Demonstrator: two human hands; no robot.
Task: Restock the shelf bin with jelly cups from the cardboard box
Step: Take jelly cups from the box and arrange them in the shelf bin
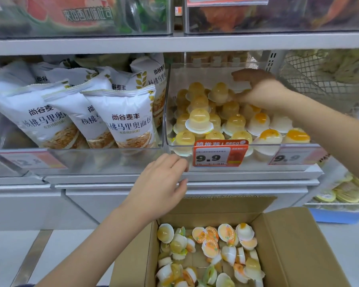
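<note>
A clear plastic shelf bin (pixel 263 150) holds a heap of yellow and white-orange jelly cups (pixel 199 121). My right hand (pixel 259 90) reaches into the bin at its back, fingers bent over the top cups; whether it grips one I cannot tell. My left hand (pixel 162 183) hovers in front of the bin's lower left corner, fingers loosely curled, nothing in it. Below stands the open cardboard box (pixel 294 241) with several loose jelly cups (pixel 211 249) scattered over its bottom.
To the left, another clear bin holds white bread bags (pixel 122 119). Red 9.9 price tags (pixel 220 154) hang on the jelly bin's front. A wire basket (pixel 319 79) is at the right, and upper bins sit on the shelf above.
</note>
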